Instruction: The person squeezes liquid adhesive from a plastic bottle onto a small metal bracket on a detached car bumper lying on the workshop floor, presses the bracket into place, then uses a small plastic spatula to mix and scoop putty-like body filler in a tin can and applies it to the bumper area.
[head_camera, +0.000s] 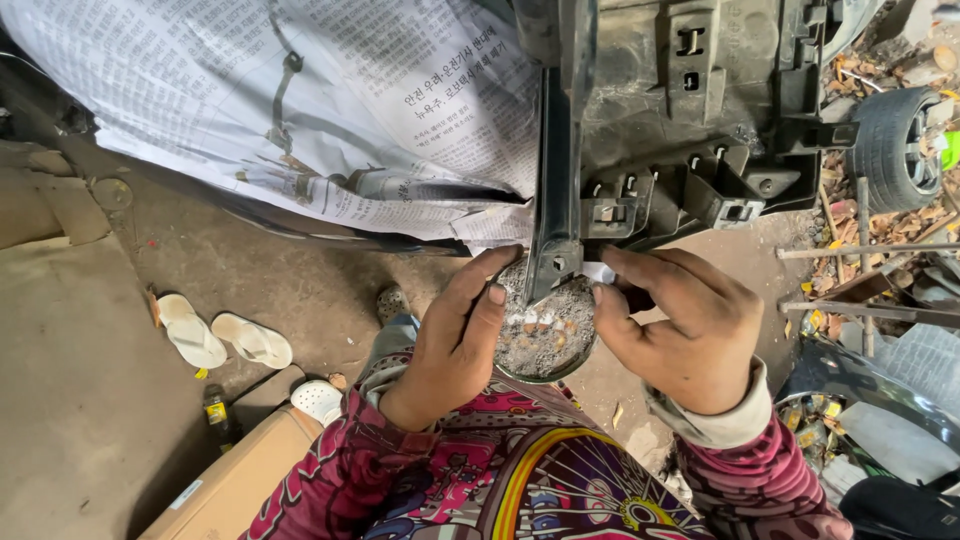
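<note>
Tin (548, 340) between both hands' fingers (480, 300).

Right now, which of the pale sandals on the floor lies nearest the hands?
The right-hand sandal of the pair; the other sandal lies farther left of the left hand.

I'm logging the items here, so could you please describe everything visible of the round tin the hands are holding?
The tin is a shallow round container with a thin dark rim, seemingly metal. It is open and filled with grey, crusty paste, with whitish and orange flecks near the middle. It sits roughly level above the person's lap. The left hand cups its left edge, the right hand is at its right edge, and the black plastic part's lower tip overlaps its top rim.
</note>
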